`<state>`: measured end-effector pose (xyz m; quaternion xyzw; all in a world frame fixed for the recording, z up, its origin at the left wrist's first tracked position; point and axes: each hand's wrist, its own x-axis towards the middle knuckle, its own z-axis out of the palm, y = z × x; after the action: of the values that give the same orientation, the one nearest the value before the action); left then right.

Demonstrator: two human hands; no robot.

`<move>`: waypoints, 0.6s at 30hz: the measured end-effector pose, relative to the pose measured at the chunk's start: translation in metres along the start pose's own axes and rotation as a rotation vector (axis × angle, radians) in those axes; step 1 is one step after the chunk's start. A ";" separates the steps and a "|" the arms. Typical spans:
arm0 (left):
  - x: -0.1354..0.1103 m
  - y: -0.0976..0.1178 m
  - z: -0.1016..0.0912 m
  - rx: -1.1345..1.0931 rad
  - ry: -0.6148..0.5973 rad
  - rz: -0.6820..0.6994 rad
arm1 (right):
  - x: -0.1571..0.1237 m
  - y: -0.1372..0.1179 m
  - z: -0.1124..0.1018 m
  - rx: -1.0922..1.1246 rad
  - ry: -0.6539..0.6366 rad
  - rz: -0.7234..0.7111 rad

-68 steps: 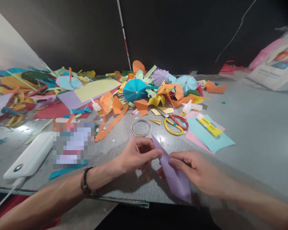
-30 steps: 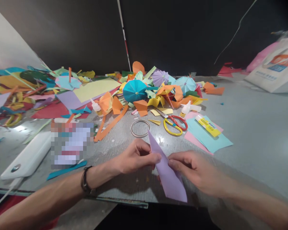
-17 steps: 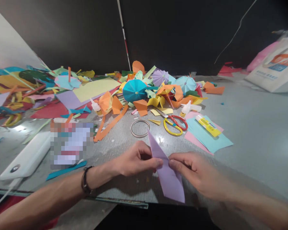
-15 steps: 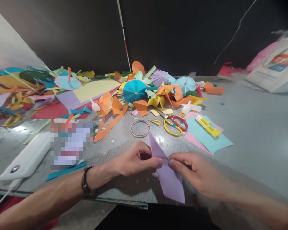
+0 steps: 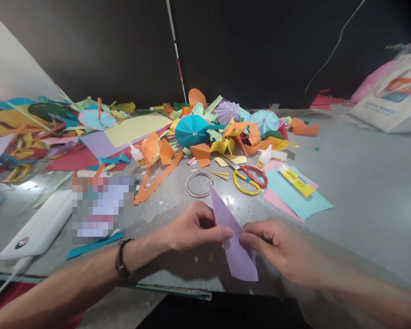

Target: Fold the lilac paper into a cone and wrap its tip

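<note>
A folded lilac paper piece [image 5: 239,258] is being held low over the grey surface [image 5: 345,183], its long axis running away from the person, while the left hand [image 5: 192,228] and right hand [image 5: 281,249] are pinching its middle, fingers closed on it from either side, equally near.

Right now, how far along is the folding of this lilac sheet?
Done: the lilac paper is already folded into a long pointed shape, and finished umbrellas, like the teal umbrella, sit in the pile behind. In hand: the left hand and right hand pinch it at its middle. Left: it looks flat, not pleated round like those; scissors and glue stick lie untouched.
</note>
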<state>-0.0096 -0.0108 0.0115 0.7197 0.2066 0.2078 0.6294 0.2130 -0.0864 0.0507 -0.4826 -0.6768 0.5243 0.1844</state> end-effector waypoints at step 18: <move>-0.001 -0.004 0.002 0.047 -0.081 -0.017 | -0.001 0.006 0.002 0.027 0.044 -0.007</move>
<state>-0.0094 -0.0122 0.0077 0.7403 0.1916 0.1683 0.6221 0.2141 -0.0882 0.0448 -0.4890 -0.6671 0.5222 0.2077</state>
